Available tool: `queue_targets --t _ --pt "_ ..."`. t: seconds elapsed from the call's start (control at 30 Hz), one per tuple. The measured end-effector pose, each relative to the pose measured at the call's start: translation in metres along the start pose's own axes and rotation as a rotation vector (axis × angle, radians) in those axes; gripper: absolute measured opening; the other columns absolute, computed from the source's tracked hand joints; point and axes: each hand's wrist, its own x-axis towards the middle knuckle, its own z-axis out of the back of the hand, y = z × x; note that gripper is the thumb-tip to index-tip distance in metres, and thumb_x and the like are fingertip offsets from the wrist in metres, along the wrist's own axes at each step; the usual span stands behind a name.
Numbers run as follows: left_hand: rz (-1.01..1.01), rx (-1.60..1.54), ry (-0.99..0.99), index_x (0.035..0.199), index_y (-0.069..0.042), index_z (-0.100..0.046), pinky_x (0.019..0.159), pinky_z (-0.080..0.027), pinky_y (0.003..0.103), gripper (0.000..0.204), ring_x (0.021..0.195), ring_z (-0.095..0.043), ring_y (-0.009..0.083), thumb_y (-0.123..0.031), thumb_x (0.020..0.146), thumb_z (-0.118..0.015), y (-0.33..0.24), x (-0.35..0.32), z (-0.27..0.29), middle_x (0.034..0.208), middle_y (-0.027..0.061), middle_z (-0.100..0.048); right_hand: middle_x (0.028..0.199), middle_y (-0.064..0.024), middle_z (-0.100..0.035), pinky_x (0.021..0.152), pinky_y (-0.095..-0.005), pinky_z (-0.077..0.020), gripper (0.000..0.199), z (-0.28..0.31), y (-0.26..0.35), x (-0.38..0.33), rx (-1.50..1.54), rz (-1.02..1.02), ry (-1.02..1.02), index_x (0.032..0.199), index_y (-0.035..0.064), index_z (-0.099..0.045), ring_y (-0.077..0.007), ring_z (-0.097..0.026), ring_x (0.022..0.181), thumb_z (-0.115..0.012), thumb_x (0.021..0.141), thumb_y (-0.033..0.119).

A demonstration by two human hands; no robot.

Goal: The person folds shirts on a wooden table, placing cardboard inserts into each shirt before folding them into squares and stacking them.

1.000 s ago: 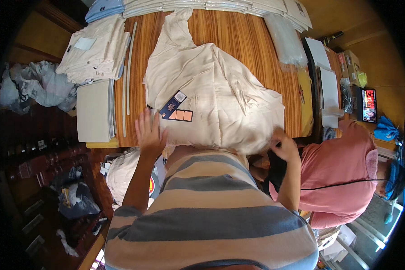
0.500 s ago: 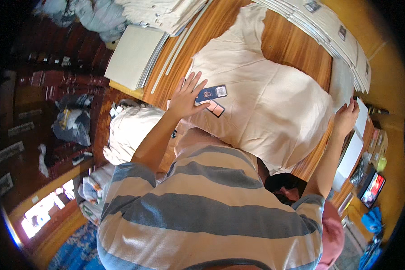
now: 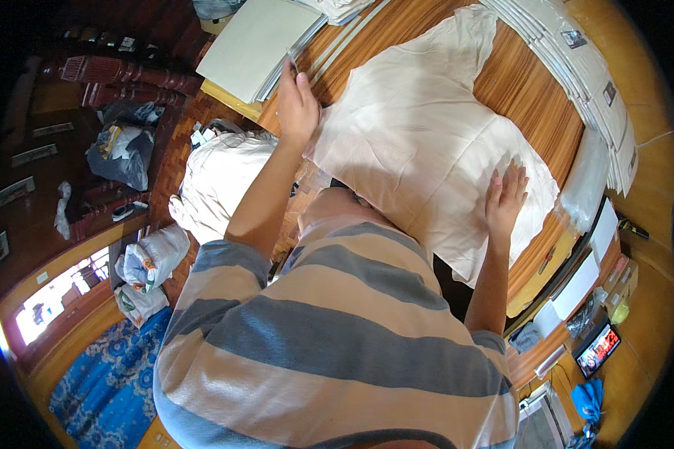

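Note:
A cream garment (image 3: 419,127), seemingly a shirt, lies spread on the wood-grain table (image 3: 532,82), one sleeve stretched toward the far side. Past its left edge my left hand (image 3: 298,108) is raised, fingers together. A thin edge of a hang tag (image 3: 291,61) shows at its fingertips, seen nearly side-on; how many tags are there I cannot tell. My right hand (image 3: 506,196) rests flat on the right part of the garment, fingers extended, gripping nothing.
A stack of pale cardboard sheets (image 3: 254,49) stands at the back left. Packed folded garments (image 3: 577,67) line the right edge, near a clear plastic roll (image 3: 583,179). A white cloth pile (image 3: 221,179) lies at left. A lit screen (image 3: 597,350) stands at lower right.
My left hand has lifted away from the garment toward the cardboard stack, and the dark tags no longer lie on the cloth. My right hand has come from beyond the table edge onto the garment.

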Motion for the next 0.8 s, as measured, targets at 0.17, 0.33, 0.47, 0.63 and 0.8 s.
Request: queue_targets --t 0.17,0.33,0.47,0.63,0.8 --pt "-0.429 0.282 -0.057 0.158 0.010 -0.037 0.122 -0.030 0.061 0.067 0.149 -0.038 0.0510 -0.029 0.106 -0.057 -0.003 -0.073 0.014 0.164 0.0363 -0.034 0.171 -0.0247 -0.033 0.126 -0.0669 -0.0199 0.067 0.003 -0.023 -0.017 -0.125 -0.087 -0.004 0.160 0.0062 -0.046 -0.0487 -0.024 0.160 -0.051 0.109 0.050" --pt "-0.766 0.602 0.513 0.161 -0.005 -0.043 0.127 -0.020 0.063 0.067 0.156 -0.029 0.0491 -0.036 0.104 -0.060 0.003 -0.103 0.017 0.168 0.0296 -0.033 0.172 -0.0241 -0.032 0.125 -0.0670 -0.0221 0.071 0.007 -0.044 -0.023 -0.199 -0.144 0.022 0.161 0.0074 -0.045 -0.0479 -0.024 0.160 -0.054 0.108 0.054" --pt "-0.648 0.709 0.348 0.161 -0.010 -0.046 0.128 -0.019 0.062 0.064 0.157 -0.030 0.0455 -0.041 0.106 -0.056 0.041 -0.035 0.010 0.168 0.0265 -0.035 0.172 -0.0250 -0.031 0.125 -0.0667 -0.0235 0.076 0.005 -0.052 -0.020 -0.193 -0.121 -0.027 0.162 0.0087 -0.043 -0.0501 -0.025 0.159 -0.054 0.106 0.058" --pt "-0.626 0.929 0.112 0.153 -0.004 -0.053 0.126 -0.021 0.064 0.056 0.152 -0.036 0.0464 -0.032 0.104 -0.056 0.030 0.007 -0.015 0.165 0.0274 -0.039 0.171 -0.0289 -0.028 0.125 -0.0681 -0.0225 0.081 0.003 -0.033 -0.007 -0.242 -0.205 -0.022 0.162 0.0083 -0.042 -0.0535 -0.024 0.158 -0.054 0.104 0.063" --pt "-0.698 0.509 0.258 0.154 -0.012 -0.054 0.126 -0.019 0.067 0.058 0.157 -0.029 0.0446 -0.039 0.103 -0.058 -0.060 -0.017 -0.086 0.170 0.0208 -0.034 0.175 -0.0251 -0.023 0.126 -0.0703 -0.0166 0.081 -0.009 -0.054 0.012 -0.304 -0.247 -0.065 0.165 0.0109 -0.039 -0.0527 -0.018 0.160 -0.047 0.105 0.066"
